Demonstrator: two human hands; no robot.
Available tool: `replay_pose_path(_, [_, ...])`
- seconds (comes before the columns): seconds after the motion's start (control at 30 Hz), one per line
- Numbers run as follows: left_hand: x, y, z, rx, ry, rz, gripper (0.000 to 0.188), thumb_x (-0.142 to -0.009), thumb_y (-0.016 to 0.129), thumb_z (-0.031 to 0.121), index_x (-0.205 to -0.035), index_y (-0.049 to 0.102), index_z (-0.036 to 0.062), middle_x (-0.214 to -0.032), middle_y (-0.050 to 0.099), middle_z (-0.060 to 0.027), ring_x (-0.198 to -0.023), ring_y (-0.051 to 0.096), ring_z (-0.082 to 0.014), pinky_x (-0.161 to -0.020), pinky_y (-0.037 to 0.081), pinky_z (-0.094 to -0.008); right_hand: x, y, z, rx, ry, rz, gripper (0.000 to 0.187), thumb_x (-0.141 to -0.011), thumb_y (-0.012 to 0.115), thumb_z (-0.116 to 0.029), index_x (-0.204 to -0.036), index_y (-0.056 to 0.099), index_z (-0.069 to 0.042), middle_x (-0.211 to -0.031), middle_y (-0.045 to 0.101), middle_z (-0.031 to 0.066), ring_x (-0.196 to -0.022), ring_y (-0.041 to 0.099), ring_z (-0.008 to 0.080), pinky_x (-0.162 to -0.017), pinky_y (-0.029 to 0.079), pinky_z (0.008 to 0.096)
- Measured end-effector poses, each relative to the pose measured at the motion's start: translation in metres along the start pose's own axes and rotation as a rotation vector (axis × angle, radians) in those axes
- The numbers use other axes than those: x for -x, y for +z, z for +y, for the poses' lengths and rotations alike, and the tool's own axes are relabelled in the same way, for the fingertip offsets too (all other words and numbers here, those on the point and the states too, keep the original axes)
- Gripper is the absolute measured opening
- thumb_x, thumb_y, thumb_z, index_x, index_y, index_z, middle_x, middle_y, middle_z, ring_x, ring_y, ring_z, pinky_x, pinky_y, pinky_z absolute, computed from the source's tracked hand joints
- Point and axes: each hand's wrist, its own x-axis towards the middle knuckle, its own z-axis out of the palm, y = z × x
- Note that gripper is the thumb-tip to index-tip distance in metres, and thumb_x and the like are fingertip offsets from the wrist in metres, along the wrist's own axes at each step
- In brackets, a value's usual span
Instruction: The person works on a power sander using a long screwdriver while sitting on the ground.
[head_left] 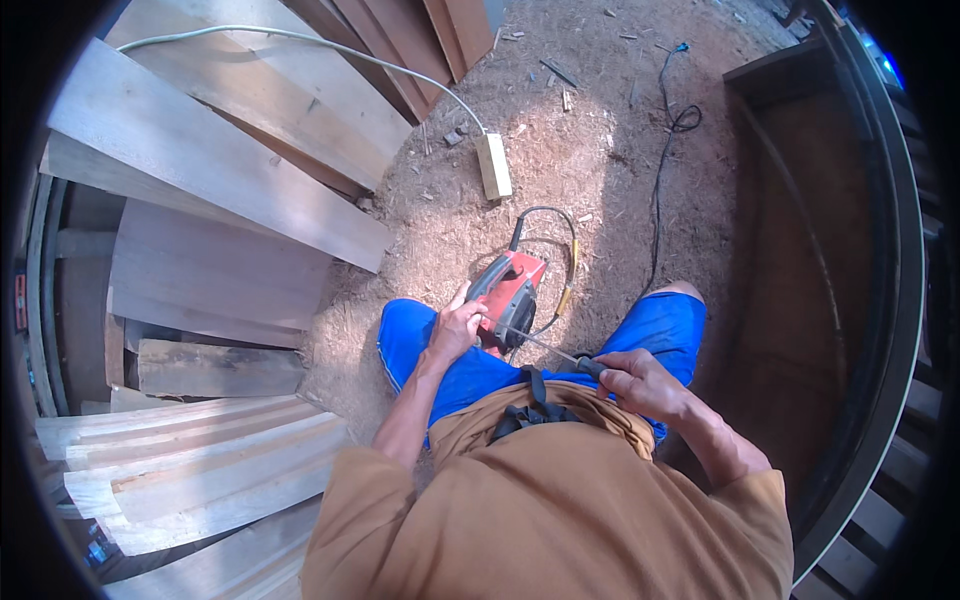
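Observation:
A red and grey electric hand planer stands on the ground between my knees, its cord curling from the top end. My left hand is closed on the planer's near left side, thumb and fingertips against the body. In my right hand, the fingers wrap round the dark handle of a screwdriver. Its long thin shaft points left, toward the planer beside my left fingertips. Where exactly the tip rests, I cannot make out.
Wide wooden planks fan out on the left, with stacked boards nearer me. A pale block with a white cable lies ahead. A black cord crosses the shavings-covered ground. A large dark wooden frame stands along the right.

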Motion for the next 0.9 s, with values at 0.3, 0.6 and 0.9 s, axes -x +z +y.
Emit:
replay_pose_path(0.3, [0.0,-0.003,-0.008,0.029,0.018,0.017,0.016,-0.08,0.074,-0.002,-0.095,0.071,0.0048,-0.134,0.059,-0.0379,-0.108,0.072,-0.0442,-0.087,0.061,-0.0444,0.014,0.026,-0.017,0.985,-0.31,0.19,0.055,-0.089,0.068,-0.022,-0.138,0.057,0.0,-0.11,0.071,0.0244,-0.094,0.071,0.0433,-0.082,0.057,0.051])
replay_pose_path(0.6, [-0.003,-0.003,0.004,0.053,-0.053,0.027,0.017,-0.08,0.073,-0.002,-0.096,0.07,0.0041,-0.133,0.06,-0.0372,-0.112,0.07,-0.0436,-0.087,0.06,-0.0453,0.005,-0.001,0.012,-0.042,-0.007,0.013,0.036,-0.101,0.062,-0.022,-0.128,0.064,0.003,-0.095,0.075,0.013,-0.073,0.068,0.0129,-0.06,0.054,0.0307])
replay_pose_path(0.9, [-0.003,-0.004,-0.004,0.051,0.004,0.02,0.014,-0.082,0.07,0.0,-0.095,0.068,0.0045,-0.133,0.061,-0.0359,-0.113,0.07,-0.0446,-0.089,0.059,-0.0465,0.013,0.023,-0.009,0.901,-0.671,0.353,0.046,-0.094,0.061,-0.017,-0.137,0.058,-0.003,-0.1,0.07,0.0194,-0.075,0.069,0.0336,-0.066,0.056,0.046])
